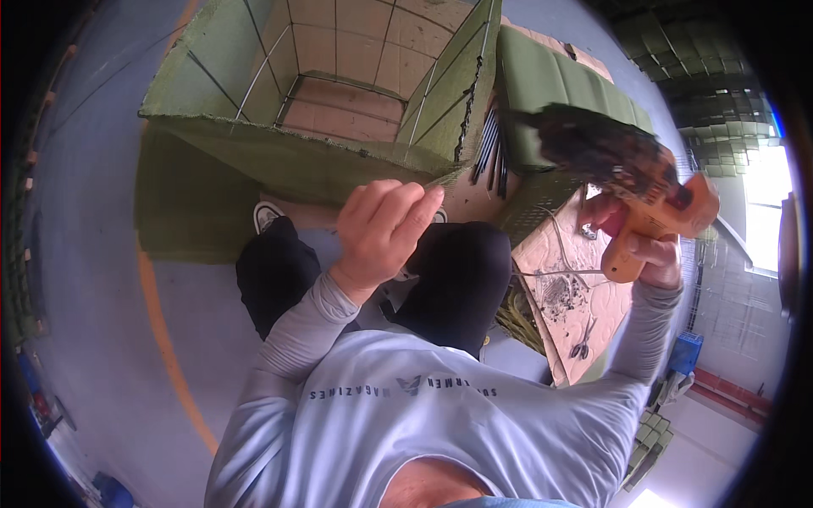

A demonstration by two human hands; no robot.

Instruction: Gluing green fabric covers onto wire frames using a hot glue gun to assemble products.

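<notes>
My right hand (657, 256) is wrapped round the handle of an orange hot glue gun (696, 210), raised at the right. Its front is crusted with dark residue and smeared by motion, and a grey stick juts from its back. In the middle, my left hand (378, 230) has its fingers closed at the near right corner of the green mesh (313, 157), apparently pinching its edge. This mesh spans the near side of an open box of green panels (203, 80) and wire rods. A black bead runs down the box's right panel edge.
Right of the box stand a green padded block (567, 80) and several black sticks (489, 152). Scissors (583, 340) and dark crumbs lie on cardboard (550, 262), which a pale cord crosses. Stacked green pieces (677, 51) rise at the far right.
</notes>
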